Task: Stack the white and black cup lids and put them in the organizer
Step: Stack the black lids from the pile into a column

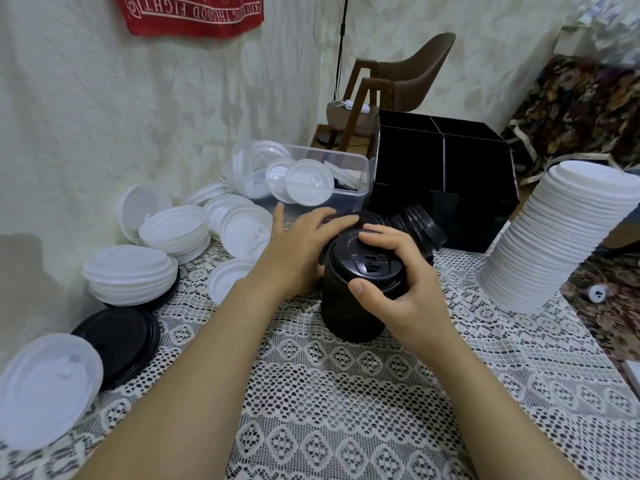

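A stack of black lids stands upright on the lace tablecloth in the middle. My right hand grips its top lid, thumb in front and fingers over the far rim. My left hand lies with straight fingers over more black lids behind the stack. A tall leaning stack of white lids stands at the right. The black divided organizer sits behind. Loose white lids lie in piles at the left.
A clear plastic tub holding white lids stands left of the organizer. A black lid and a white lid lie at the near left. The table's right edge runs past the white stack, with a chair behind.
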The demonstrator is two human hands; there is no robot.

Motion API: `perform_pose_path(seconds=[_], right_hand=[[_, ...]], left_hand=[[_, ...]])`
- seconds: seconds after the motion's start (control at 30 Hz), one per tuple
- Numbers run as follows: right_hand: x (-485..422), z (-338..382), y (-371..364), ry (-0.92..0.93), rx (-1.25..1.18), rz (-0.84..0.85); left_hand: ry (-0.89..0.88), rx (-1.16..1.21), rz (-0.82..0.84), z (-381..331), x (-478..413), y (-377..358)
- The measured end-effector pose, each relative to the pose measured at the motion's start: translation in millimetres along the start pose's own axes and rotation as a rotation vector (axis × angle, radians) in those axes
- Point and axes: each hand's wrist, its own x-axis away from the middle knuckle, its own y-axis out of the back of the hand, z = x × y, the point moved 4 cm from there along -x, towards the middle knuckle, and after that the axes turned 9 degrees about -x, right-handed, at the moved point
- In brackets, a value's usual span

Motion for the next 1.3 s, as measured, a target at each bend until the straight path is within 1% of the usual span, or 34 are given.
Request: perform_pose_path(seconds=[0.07,0.1,0.2,0.27,0.3,0.37,0.47,0.5,0.57,0.63,0.7,0.8,0.9,0.97,1.03,1.1,1.2,1.3], right_hand=[[0,0,0,0.007,0.001,0.004],[0,0,0,0.009,0.000,0.003],[1,0,0,0.004,-0.003,-0.002],[1,0,0,0.004,-0.009,0.002],[1,1,0,0.007,-0.012,0.003],[1,2,-1,0.014,-0.017,0.004],[1,1,0,0.001,-0.011,0.004],[1,1,0,-0.007,-0.006,0.004],[1,1,0,-0.021,0.004,0.004],[2,2,0,-0.029,0.006,0.005],[2,2,0,-0.036,0.004,0.006],[3,2,0,-0.046,-0.006,0.006],[3,2,0,-0.069,-0.034,0.003],[4,2,1,-0.095,-0.065,0.001],[4,3,2,-0.103,-0.071,-0.009],[4,3,2,-0.113,-0.071,-0.018],[3,3,2,-0.117,-0.089,-0.026],[3,0,4,-0.118,-0.113,-0.026]], left_hand=[[-0.085,-0.038,0.041,-7,-1,-1],[-0.100,0.017,0.074,-11,-3,-3],[-0.003,0.303,0.159,-11,-14,-7],[0.040,0.383,0.200,-9,-18,-8],[0.011,0.377,0.203,-11,-18,-6],[-0.073,0.363,0.163,-15,-14,0],[-0.116,0.348,0.032,-8,-9,5],[-0.092,0.370,-0.018,-2,-8,7],[0.022,0.467,-0.078,10,-5,14],[0.131,0.549,-0.103,20,0,22],[0.193,0.607,-0.110,24,6,29],[0.260,0.682,-0.109,24,13,34],[0.279,0.740,-0.132,20,18,44],[0.276,0.858,-0.176,15,22,56],[0.229,0.999,-0.211,7,25,69],[0.118,1.070,-0.203,-5,26,80],[-0.049,1.031,-0.110,-25,28,84],[-0.101,0.933,0.007,-34,28,76]])
